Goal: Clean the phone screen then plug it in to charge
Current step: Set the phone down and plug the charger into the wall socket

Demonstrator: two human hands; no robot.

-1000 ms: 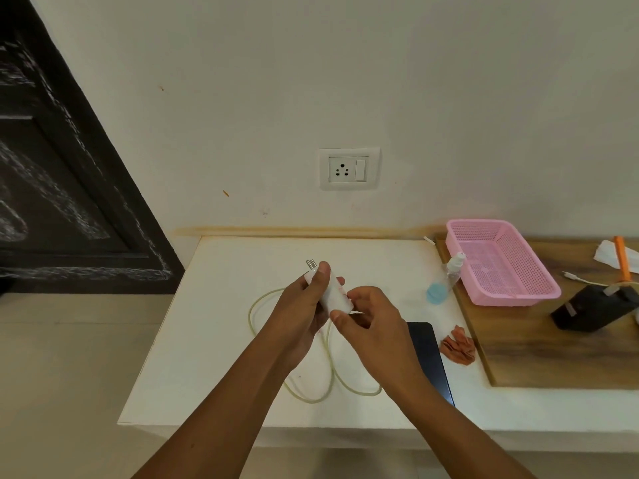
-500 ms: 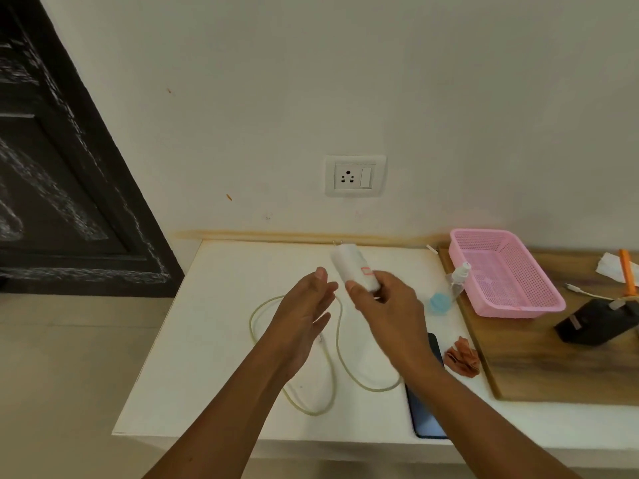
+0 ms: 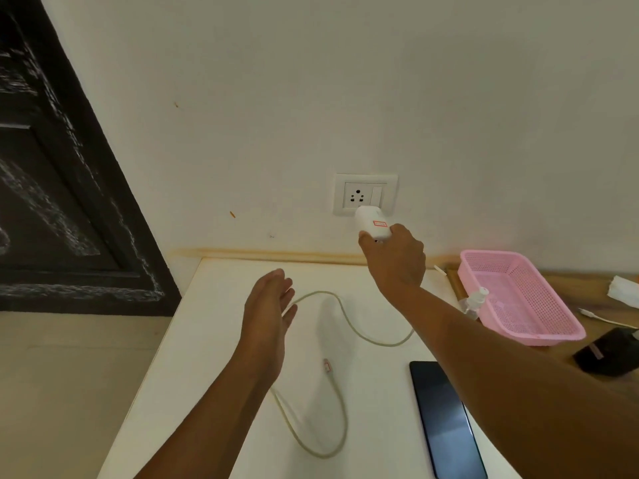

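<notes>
- Your right hand pinches the rear of the white plastic charger block between thumb and fingers; its front end is at the white wall socket plate, just below the pin holes; whether the pins are in, you cannot tell.
- Your left hand hovers open, palm turned in, gripping nothing.
- The block looks light, rigid and smooth; hold it by its sides and push straight.
- The pale rubbery cable lies limp in loops on the white tabletop, its small plug end free; take that by its stiff tip.
- The black glass-faced phone lies flat under your right forearm; slippery and fragile, so lift by the edges.
- A pink plastic basket and a clear spray bottle stand to the right, clear of the socket.
</notes>
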